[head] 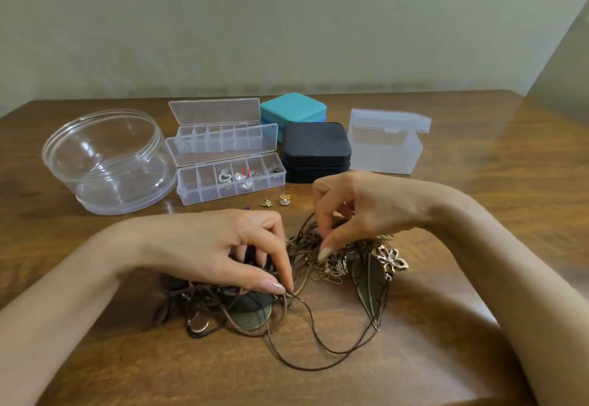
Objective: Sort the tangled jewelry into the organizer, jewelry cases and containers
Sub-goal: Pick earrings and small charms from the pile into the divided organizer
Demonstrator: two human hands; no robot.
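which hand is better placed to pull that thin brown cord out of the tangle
Left, probably. The left hand pinches the thin brown cord where it leaves the tangle, its loop lying loose on the table. The right hand picks at the tangle's middle and could steady it.

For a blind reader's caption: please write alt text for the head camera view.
A person's left hand pinches a brown cord and the right hand pinches into a tangled pile of cords and pendants on a wooden table. Behind stand a clear round tub, two open organizers, a teal case, a black case and a frosted box.
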